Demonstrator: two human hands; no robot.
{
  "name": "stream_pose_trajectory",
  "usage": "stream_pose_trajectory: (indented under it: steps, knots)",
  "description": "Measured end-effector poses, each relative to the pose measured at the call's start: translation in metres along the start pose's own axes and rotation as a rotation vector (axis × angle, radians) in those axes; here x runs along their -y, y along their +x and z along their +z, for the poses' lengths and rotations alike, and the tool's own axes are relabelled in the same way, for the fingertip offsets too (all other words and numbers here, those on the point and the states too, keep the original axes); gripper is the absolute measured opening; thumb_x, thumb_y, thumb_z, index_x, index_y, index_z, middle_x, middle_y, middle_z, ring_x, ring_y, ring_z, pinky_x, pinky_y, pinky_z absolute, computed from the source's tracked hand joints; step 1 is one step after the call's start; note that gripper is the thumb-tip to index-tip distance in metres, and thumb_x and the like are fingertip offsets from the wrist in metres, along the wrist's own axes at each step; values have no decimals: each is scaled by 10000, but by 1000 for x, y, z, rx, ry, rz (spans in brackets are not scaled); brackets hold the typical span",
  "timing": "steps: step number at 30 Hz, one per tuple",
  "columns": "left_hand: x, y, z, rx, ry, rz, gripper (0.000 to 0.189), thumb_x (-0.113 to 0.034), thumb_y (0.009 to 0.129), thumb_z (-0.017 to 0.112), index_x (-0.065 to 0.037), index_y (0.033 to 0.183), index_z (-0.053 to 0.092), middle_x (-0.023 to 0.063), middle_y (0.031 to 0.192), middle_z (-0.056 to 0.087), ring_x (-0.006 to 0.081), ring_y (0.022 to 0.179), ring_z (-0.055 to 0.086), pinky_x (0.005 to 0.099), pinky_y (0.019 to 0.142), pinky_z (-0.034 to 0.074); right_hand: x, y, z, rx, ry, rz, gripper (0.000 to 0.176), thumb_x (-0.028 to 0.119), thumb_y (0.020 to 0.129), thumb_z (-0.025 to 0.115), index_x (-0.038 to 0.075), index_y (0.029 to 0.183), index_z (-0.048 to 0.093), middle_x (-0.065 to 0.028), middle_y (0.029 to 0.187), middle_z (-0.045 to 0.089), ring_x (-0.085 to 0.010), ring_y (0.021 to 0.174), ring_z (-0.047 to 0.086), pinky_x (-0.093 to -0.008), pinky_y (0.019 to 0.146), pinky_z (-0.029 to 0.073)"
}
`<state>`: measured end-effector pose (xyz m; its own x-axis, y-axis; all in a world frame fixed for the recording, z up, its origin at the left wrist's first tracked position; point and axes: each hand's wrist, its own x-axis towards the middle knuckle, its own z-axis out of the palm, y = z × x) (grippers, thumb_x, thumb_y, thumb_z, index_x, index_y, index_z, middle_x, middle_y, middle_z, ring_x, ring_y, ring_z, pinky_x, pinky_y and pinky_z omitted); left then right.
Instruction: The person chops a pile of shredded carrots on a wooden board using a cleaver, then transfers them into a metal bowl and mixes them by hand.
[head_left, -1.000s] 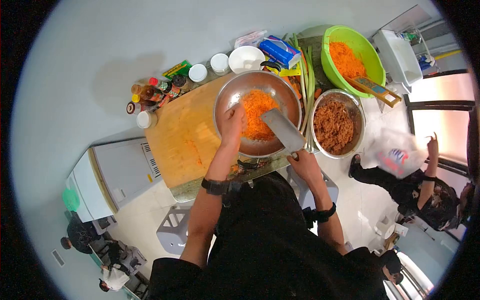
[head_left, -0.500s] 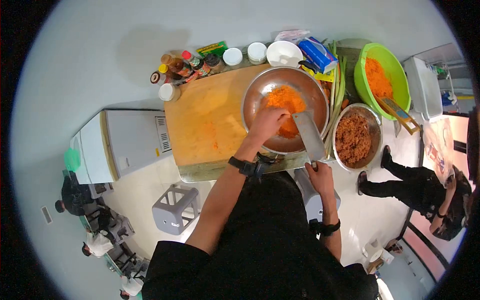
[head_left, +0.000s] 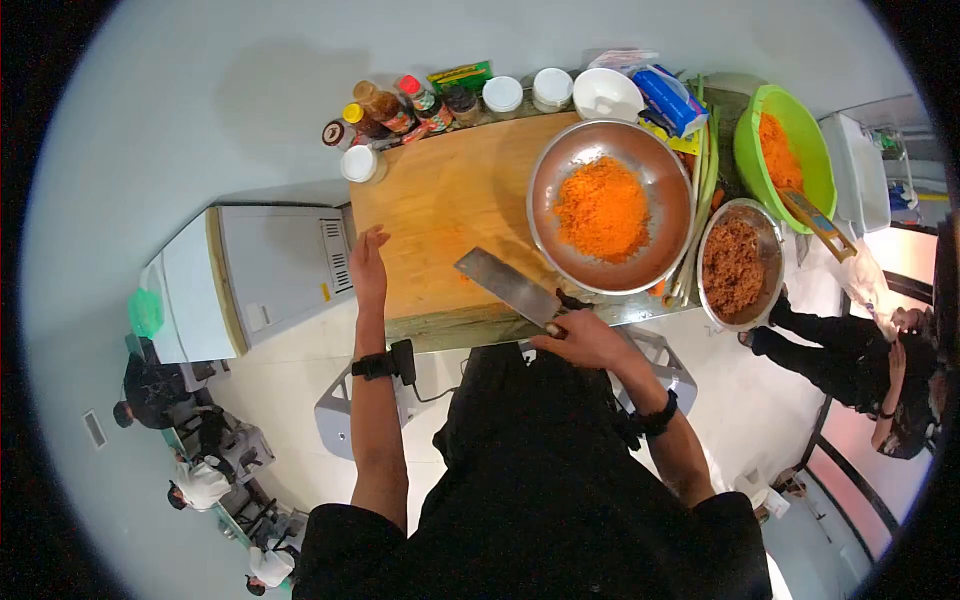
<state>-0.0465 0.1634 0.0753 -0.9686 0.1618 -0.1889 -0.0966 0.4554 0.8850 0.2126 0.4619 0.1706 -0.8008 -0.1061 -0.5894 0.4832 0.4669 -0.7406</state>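
On the cutting board point(head_left: 440, 215), carrot point(head_left: 602, 208) is heaped in the bowl point(head_left: 652, 168) at its right end, few flecks point(head_left: 463, 279) left; the right hand point(head_left: 585, 340) grips the cleaver point(head_left: 505, 287), the left hand point(head_left: 367, 265) is spread at its left edge

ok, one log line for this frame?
left hand: open, at cutting board edge | right hand: grips cleaver | steel bowl: grated carrot

Ingredients and seasonings around a kitchen worktop

A green bowl point(head_left: 818, 150) holds shredded carrot point(head_left: 775, 150), with a grater point(head_left: 820, 225) across its rim; beside it sits a steel bowl point(head_left: 766, 234) of minced meat point(head_left: 735, 268). Sauce bottles point(head_left: 385, 105), white-lidded jars point(head_left: 503, 93), a white bowl point(head_left: 605, 95) and a blue packet point(head_left: 668, 98) line the back, with green onions point(head_left: 700, 190) alongside. A white appliance point(head_left: 270, 280) stands left.
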Motion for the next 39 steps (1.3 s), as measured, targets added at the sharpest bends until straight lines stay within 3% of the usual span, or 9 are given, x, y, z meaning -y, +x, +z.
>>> stream_pose_trajectory:
  steps: [2, 5, 9, 11, 18, 21, 29, 33, 39]
  knots:
    - [65, 0, -18, 62, -148, 73, 250, -166, 1012, 481, -10, 1134, 633, 142, 1185, 633, 235, 1088, 589, 357, 986, 417, -12, 33, 40, -33, 50, -9, 454, 391, 918, 628, -7, 703, 592, -89, 538, 539, -181, 509, 559, -372, 510, 436]
    - [121, -11, -25, 173, -132, 43, 264, -186, 1017, 487, 3, 1141, 625, 135, 1203, 627, 234, 1050, 604, 363, 967, 429, -51, 73, 94, 96, 147, -69, 446, 397, 932, 606, 13, 705, 601, -42, 523, 515, -159, 488, 529, -339, 479, 416]
    - [108, -34, -34, 103, 53, -47, 347, -229, 1025, 429, 6, 1207, 608, 135, 1048, 697, 218, 1015, 635, 329, 932, 462, -48, 89, 118, 310, 428, -98, 437, 402, 929, 611, 41, 685, 574, 0, 521, 473, -126, 445, 472, -306, 443, 375]
    - [107, -38, -43, 140, 144, -67, 358, -246, 1028, 432, 11, 1209, 604, 135, 1047, 696, 220, 1011, 631, 330, 937, 460, -53, 106, 120, 544, 493, 106, 437, 423, 915, 629, 87, 652, 537, 21, 512, 436, -98, 411, 413, -286, 407, 325]
    - [95, -49, -79, 125, 107, -209, 355, -232, 1038, 417, 19, 1214, 596, 143, 1047, 691, 210, 1018, 626, 331, 944, 457, -65, 150, 93, 521, 428, 268, 513, 515, 898, 620, 120, 600, 480, 30, 465, 377, -90, 384, 369, -293, 376, 268]
    - [104, -54, -88, 162, 155, -254, 414, -374, 1028, 445, -55, 1244, 595, 81, 1083, 679, 185, 1007, 601, 354, 893, 435, -68, 154, 80, 542, 409, 292, 520, 520, 908, 599, 127, 595, 467, 37, 466, 370, -90, 380, 347, -289, 377, 256]
    - [115, -62, -79, 219, 93, -283, 407, -393, 1027, 447, -84, 1239, 605, 51, 1070, 681, 144, 972, 588, 319, 847, 429, -68, 160, 89, 122, 868, 336, 392, 356, 902, 653, 124, 632, 488, 44, 471, 373, -79, 382, 342, -285, 375, 241]
    - [114, -58, -75, 205, 70, -290, 358, -340, 1029, 460, -77, 1221, 609, 50, 1064, 681, 144, 975, 600, 304, 848, 435, -31, 167, 89, -12, 761, 235, 375, 327, 892, 655, 121, 628, 485, 44, 472, 373, -73, 377, 337, -278, 368, 231]
    - [98, -56, -85, 68, 49, -328, 360, -283, 1038, 449, -11, 1218, 600, 70, 1003, 688, 159, 993, 615, 310, 884, 459, 6, 232, 160, 447, 842, 189, 387, 387, 865, 665, 121, 636, 503, 34, 475, 400, -87, 364, 347, -287, 356, 248]
